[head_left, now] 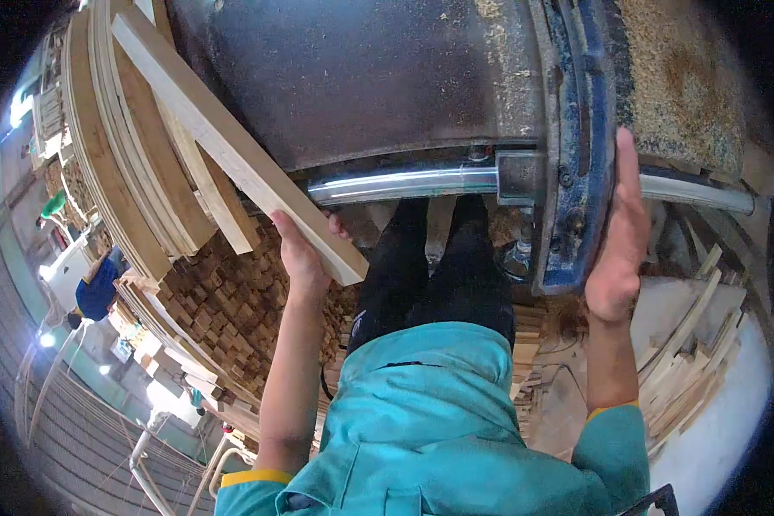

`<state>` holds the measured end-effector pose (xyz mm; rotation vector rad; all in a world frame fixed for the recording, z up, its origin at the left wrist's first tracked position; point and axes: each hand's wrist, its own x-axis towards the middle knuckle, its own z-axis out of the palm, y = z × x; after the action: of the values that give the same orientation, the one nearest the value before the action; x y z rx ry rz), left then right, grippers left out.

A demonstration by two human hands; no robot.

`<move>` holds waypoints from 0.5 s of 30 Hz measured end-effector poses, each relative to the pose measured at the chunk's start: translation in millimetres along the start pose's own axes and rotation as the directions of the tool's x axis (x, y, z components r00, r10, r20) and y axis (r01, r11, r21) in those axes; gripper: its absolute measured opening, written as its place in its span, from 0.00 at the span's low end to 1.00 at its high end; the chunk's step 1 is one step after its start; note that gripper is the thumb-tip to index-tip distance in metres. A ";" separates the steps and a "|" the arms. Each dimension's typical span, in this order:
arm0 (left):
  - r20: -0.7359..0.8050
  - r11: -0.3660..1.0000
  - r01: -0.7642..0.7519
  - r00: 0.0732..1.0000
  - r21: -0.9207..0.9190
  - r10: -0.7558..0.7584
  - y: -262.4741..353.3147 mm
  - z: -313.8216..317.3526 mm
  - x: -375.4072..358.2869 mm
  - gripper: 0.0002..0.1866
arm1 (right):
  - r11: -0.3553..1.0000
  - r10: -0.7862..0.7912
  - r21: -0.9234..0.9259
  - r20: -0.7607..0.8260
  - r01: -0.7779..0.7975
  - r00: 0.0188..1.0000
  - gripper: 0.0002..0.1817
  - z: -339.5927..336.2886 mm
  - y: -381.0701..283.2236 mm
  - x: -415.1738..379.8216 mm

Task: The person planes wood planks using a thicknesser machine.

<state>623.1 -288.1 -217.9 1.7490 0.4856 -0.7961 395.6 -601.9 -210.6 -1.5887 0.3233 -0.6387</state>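
My left hand (302, 261) grips a long pale wooden board (224, 142) near its lower end, thumb on one side and fingertips showing at the other edge. The board slants up to the left, over other boards. My right hand (619, 245) lies with straight fingers along the outer side of a worn blue metal fence (574, 181). The fence sits across a dark machine table (387, 77) and a shiny round rail (404, 185). No object shows in the right hand.
Long boards (138, 146) are stacked at the left, beside a large pile of short wooden blocks (232, 301). Sawdust (679, 86) covers the surface right of the fence. Loose wood strips (697, 370) lie at the lower right. Another person (99, 288) is far off at the left.
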 end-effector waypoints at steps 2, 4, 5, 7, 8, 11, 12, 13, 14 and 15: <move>-0.014 1.000 0.017 1.000 -0.005 -0.017 1.1 0.3 -0.9 0.49 | 0.977 0.066 0.215 -0.351 0.011 0.934 0.52 21.2 -25.8 15.9; -0.027 0.999 0.035 0.999 -0.011 -0.035 -0.5 0.2 -1.2 0.49 | 0.996 0.022 0.090 -0.298 0.005 0.954 0.53 -14.9 -6.7 2.6; 0.009 1.000 0.015 1.000 -0.016 -0.015 -1.0 -0.1 -0.2 0.49 | 0.999 -0.019 -0.033 -0.242 0.011 0.970 0.53 -24.9 -2.9 2.6; 0.045 1.000 -0.005 0.999 -0.021 0.006 -1.4 0.7 -0.7 0.50 | 0.999 -0.022 -0.044 -0.240 0.012 0.971 0.54 -29.1 -0.1 -1.2; -0.002 1.000 0.018 1.000 -0.018 -0.018 1.5 3.5 -3.3 0.50 | 0.999 -0.025 -0.052 -0.238 0.013 0.971 0.54 -29.4 -0.5 -0.7; -0.056 0.998 0.059 0.997 -0.009 -0.059 5.5 8.7 -6.3 0.49 | 0.996 -0.036 -0.088 -0.240 0.015 0.970 0.56 -29.6 -1.8 1.6; -0.071 0.997 0.075 0.995 -0.005 -0.075 6.5 7.3 -6.1 0.49 | 0.995 -0.039 -0.100 -0.242 0.015 0.970 0.56 -29.4 -2.3 2.4; -0.043 0.997 0.063 0.997 -0.032 -0.065 -1.0 -1.8 -0.2 0.49 | 0.994 -0.043 -0.110 -0.242 0.016 0.969 0.56 -29.1 -2.8 3.3; -0.042 0.997 0.063 0.997 -0.032 -0.065 0.1 0.3 -0.4 0.49 | 0.993 -0.045 -0.117 -0.241 0.017 0.970 0.57 -28.6 -3.3 4.2; -0.057 0.996 0.072 0.996 -0.042 -0.075 2.2 3.1 -1.9 0.48 | 0.992 -0.045 -0.124 -0.239 0.016 0.970 0.57 -28.1 -3.6 5.1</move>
<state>622.4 -291.7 -215.5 1.7294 0.6046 -0.7829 383.0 -627.2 -205.6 -1.6360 0.5277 -0.8530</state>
